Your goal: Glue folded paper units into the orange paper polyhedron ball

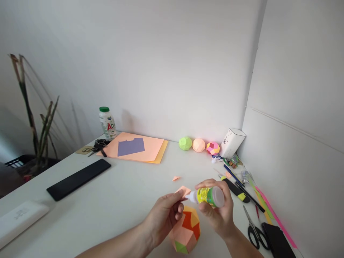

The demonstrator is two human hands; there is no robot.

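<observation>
My left hand (170,211) pinches a small peach paper piece (184,191) between thumb and fingers. In my right hand (221,211) lies a glue bottle (208,196) with a yellow and green label, tipped sideways. Its white nozzle points left and meets the edge of the paper piece; whether glue is coming out is too small to tell. Just below both hands, a multicoloured paper polyhedron (188,233) in peach, orange, yellow and green rests on the table, partly covered by my left hand. Another small peach paper scrap (176,178) lies beyond my hands.
Scissors (255,231), a black phone (278,240) and a utility knife (236,190) lie at right. Three small paper polyhedra (199,145) line the wall beside a white box (232,142). Peach sheets (134,157), a white bottle (107,123) and a black flat bar (79,179) occupy the left.
</observation>
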